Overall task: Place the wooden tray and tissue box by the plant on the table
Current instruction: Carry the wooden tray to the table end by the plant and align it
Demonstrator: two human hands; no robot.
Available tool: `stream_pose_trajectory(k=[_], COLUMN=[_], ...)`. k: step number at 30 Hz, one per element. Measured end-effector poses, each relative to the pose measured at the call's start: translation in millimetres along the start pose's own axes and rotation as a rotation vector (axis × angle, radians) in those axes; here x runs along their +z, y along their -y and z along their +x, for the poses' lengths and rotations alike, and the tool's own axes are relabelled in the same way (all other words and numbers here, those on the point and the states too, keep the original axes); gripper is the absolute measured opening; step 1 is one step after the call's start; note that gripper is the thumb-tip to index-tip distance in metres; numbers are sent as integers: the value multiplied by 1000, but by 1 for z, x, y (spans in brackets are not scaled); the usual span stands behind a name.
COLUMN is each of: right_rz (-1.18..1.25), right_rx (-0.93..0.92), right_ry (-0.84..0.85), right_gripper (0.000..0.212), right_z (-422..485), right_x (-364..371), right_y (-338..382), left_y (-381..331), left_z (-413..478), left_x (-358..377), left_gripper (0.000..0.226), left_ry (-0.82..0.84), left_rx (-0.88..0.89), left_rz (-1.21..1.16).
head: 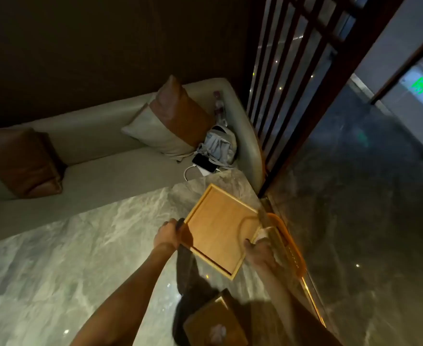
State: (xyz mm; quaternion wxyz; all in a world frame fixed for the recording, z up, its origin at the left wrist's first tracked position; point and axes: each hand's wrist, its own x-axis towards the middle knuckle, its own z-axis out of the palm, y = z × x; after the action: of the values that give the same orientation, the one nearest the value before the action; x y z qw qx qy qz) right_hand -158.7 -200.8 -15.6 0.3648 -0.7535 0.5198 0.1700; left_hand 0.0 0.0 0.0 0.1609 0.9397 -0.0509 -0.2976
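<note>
A light wooden tray (218,228), square with a raised rim, is held just above the marble table (80,245) near its far right corner. My left hand (168,236) grips the tray's left edge. My right hand (260,253) grips its right edge, and something pale, too blurred to identify, sits between its fingers. A brown wooden tissue box (213,325) with a white tissue sticking out stands at the bottom of the view, close to me. No plant is in view.
An orange tray (287,243) lies along the table's right edge under the wooden one. A beige sofa (105,146) with brown cushions holds a grey bag (220,146) and a phone (204,162). A dark slatted screen (292,83) rises on the right.
</note>
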Motion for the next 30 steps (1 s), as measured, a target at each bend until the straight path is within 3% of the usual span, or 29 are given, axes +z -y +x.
stream_pose_trajectory(k=[5,10,14,17,19,22,24,26,30], right_rz=[-82,-177,-119,-99,-87,21,116,174,212], right_rx=[30,-30,-93,-192,-227,-323,-374,-418,-437], right_ry=[123,109,137,127,140,224,262,333,580], right_gripper=[49,41,31,31,34,25,14,13,33], right_z=[2,7,-5,-26,-49,-101,-143,-187,-262], right_x=[14,11,4,7,15,43,70,101,168], right_y=[-7,0,19,39,57,85,100,107,113], left_y=[-1,-7,-2,16,34,66,91,126,226], left_z=[11,19,11,-6,-28,-76,-108,-137,-195], left_x=[14,10,-10,-32,-45,-48,-46,-48,-80], left_gripper=[27,27,30,25,42,76,64,42,36], left_ry=[65,67,-12,-237,-360,-347,-332,-435,-726], left_rx=[-62,-63,-61,-148,-255,-350,-350,-384,-526], left_rz=[20,58,33,-299,-720,-1185,-1273,-1272,-1311])
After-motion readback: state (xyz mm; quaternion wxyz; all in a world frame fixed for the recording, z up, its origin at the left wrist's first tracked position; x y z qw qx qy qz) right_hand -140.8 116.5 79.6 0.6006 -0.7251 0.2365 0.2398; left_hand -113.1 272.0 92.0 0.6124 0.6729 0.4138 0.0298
